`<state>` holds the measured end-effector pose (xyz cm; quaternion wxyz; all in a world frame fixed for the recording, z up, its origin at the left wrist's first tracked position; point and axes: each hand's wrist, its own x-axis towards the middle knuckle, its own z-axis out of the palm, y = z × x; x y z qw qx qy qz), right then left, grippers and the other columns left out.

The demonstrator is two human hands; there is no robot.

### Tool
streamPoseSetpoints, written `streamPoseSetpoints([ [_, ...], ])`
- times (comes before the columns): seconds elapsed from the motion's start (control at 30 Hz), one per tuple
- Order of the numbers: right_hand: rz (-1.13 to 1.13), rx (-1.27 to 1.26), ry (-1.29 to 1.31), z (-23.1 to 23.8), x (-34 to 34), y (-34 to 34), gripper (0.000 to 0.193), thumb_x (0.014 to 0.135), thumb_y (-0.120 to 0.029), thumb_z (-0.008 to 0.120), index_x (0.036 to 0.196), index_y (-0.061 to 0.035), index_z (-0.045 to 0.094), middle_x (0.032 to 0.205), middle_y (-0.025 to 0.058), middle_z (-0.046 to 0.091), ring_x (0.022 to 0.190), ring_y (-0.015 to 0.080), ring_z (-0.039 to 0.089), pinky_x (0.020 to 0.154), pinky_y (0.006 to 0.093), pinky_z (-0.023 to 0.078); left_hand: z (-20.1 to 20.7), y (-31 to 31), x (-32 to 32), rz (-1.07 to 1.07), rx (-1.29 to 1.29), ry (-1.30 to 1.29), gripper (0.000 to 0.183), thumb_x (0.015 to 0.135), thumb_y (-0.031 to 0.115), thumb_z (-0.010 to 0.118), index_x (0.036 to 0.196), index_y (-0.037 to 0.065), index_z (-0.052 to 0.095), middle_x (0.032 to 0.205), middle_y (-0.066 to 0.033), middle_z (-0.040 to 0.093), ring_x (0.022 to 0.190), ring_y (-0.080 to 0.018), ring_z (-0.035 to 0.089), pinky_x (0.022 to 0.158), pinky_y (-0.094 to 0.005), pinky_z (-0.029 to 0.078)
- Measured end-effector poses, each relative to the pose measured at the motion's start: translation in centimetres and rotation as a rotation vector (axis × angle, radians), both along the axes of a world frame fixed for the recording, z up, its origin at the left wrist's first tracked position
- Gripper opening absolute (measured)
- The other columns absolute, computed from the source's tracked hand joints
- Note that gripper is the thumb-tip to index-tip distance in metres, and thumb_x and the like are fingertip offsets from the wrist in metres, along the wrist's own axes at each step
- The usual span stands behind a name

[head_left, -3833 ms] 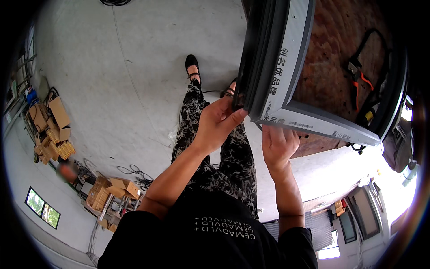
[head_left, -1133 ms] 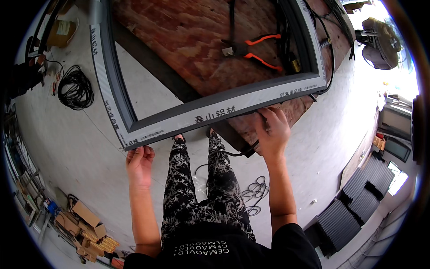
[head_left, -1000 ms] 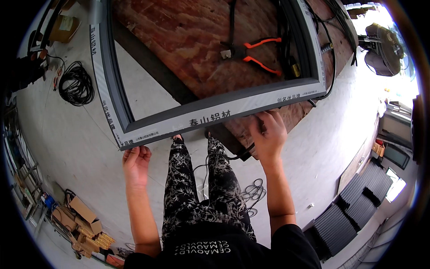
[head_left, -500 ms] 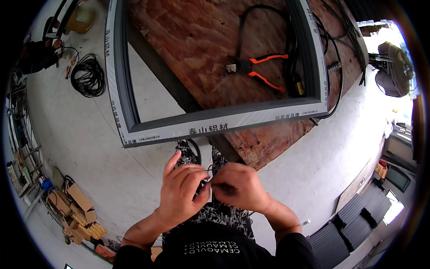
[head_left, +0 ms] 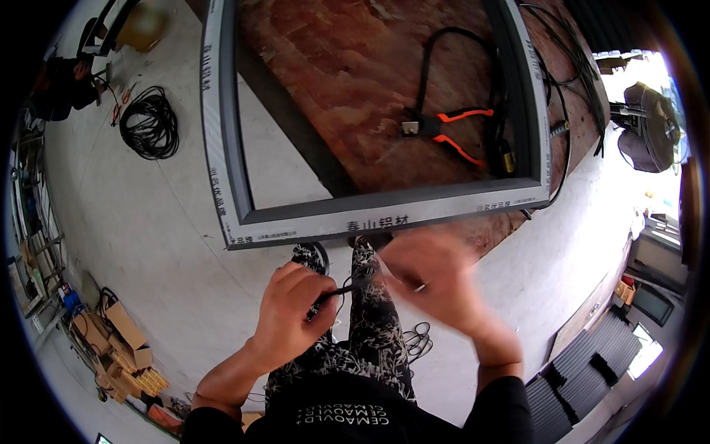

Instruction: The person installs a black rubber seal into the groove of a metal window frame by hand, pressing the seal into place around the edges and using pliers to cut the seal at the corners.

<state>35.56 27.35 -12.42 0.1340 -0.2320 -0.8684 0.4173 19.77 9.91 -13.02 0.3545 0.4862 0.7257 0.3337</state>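
Low in front of my lap, my left hand (head_left: 292,307) is closed round a thin black strip (head_left: 345,289), a length of it showing past the fingers. The strip reaches toward the fingertips of my right hand (head_left: 436,277), which is smeared by motion. Whether that hand grips the strip I cannot tell; a small pale spot shows by its palm. Ahead of both hands lies a grey rectangular metal frame (head_left: 384,203) with white printed film. Through its opening I see orange-handled pliers (head_left: 444,132) and a loop of black cord (head_left: 425,70).
The frame rests on a reddish wooden board (head_left: 333,74) with more black strips at right. A coil of black cable (head_left: 150,124) lies on the floor at left, near another person (head_left: 66,85). Cardboard boxes (head_left: 129,325) stand lower left; a round machine (head_left: 651,129) stands far right.
My hands have moved apart, the right one swinging up and to the right. The black strip between them now shows. The whole view has shifted slightly, so the frame sits further right.
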Motion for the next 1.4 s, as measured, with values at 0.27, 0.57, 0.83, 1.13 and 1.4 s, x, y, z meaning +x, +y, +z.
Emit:
streamPoseSetpoints([
  [0.27,0.17,0.644,-0.628,-5.6,-2.3,16.3,0.067,0.063,-0.024,0.084,0.121,-0.0074,0.055,0.117,0.0159,0.058,0.114,0.0348,0.055,0.093,0.0413,0.048,0.3,-3.9,-3.6,0.229,-0.176,-0.356,0.008,0.082,-0.002,0.063,0.087,0.0,0.057,0.08,-0.0027,0.053,0.074,-0.0111,0.051,0.066,-0.0237,0.042],
  [0.57,0.196,0.625,-0.82,-7.7,-2.8,15.8,0.047,0.064,-0.008,0.077,0.105,-0.0052,0.056,0.105,0.017,0.058,0.103,0.0351,0.058,0.088,0.0438,0.05,0.9,-4.4,-5.5,0.296,-0.177,-0.567,0.01,0.088,-0.001,0.063,0.095,-0.002,0.057,0.087,-0.0025,0.051,0.072,-0.0077,0.05,0.062,-0.0226,0.042],
  [0.83,-0.532,0.149,0.114,3.3,-3.7,5.3,0.027,0.092,-0.02,0.059,0.111,-0.0007,0.062,0.093,0.0104,0.065,0.091,0.0212,0.064,0.082,0.0339,0.051,0.8,-5.4,-7.2,0.298,-0.24,-0.508,0.005,0.086,-0.001,0.062,0.089,0.0,0.059,0.082,0.0009,0.049,0.069,-0.0048,0.045,0.06,-0.0216,0.038],
  [1.13,-0.005,-1.399,-0.219,-2.3,-3.2,-15.2,0.025,0.092,-0.013,0.063,0.114,-0.0013,0.061,0.089,0.0028,0.063,0.079,0.0115,0.057,0.072,0.0287,0.049,1.6,-4.7,-8.2,0.163,-0.194,-0.506,0.003,0.087,0.0,0.06,0.089,-0.001,0.059,0.082,-0.001,0.049,0.069,-0.006,0.046,0.06,-0.0227,0.039],
  [1.4,-0.189,-1.463,-0.161,-3.4,-4.4,-16.2,0.031,0.094,-0.013,0.061,0.121,0.0005,0.056,0.095,0.0014,0.061,0.083,0.0067,0.053,0.078,0.0243,0.046,1.2,-4.0,-7.0,0.012,-0.164,-0.173,0.007,0.082,-0.001,0.063,0.088,0.0,0.059,0.079,-0.0034,0.052,0.065,-0.0101,0.05,0.055,-0.0241,0.04],
])
